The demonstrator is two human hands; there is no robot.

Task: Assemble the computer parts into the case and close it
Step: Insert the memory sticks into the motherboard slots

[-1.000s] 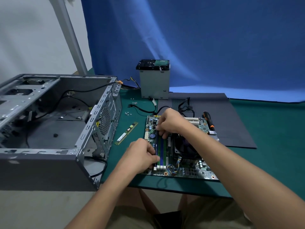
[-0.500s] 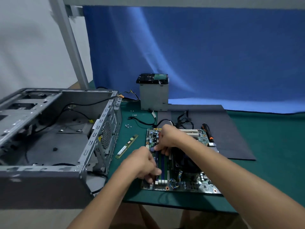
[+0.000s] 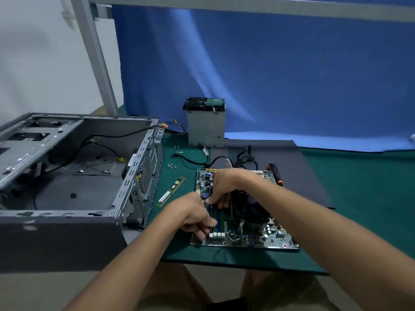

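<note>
Head view, lower centre of frame: motherboard (image 3: 277, 239) lies flat on a green mat (image 3: 359, 198), outside the case and near the table's front edge. Both hands are on its left portion, over the row of blue and green memory slots (image 3: 219, 221).

Left hand (image 3: 193, 216) is at the near end of the slots, fingers curled downward with tips against the white slot latches. Whether it pinches anything cannot be determined.

Right hand (image 3: 226, 185) is at the far end of the same slots, fingers and thumb bent down onto the board. Its grip likewise cannot be determined, and the hands hide whether a module sits in the slot beneath them.

A dark cooler (image 3: 251, 209) stands on the board just right of the slots, partly covered by the right forearm.

A loose memory stick (image 3: 171, 192) lies on the mat just left of the board, set diagonally and touching nothing else. Small screws (image 3: 171, 166) are scattered above it.

Black cables (image 3: 193, 160) run across the mat to the board's far edge.

The case (image 3: 134, 182) occupies the left of the frame, lying on its side with the open face up. Its interior holds only loose wires.

A grey side panel (image 3: 303, 176) lies flat at right centre, beyond the board. A screwdriver (image 3: 274, 169) with a black and orange handle rests on it, beside the board's far right corner.

A drive cage (image 3: 206, 129) stands upright at centre, behind the board, with a drive on top.

A blue backdrop (image 3: 269, 75) fills the upper frame. A grey post (image 3: 94, 52) rises at upper left.
</note>
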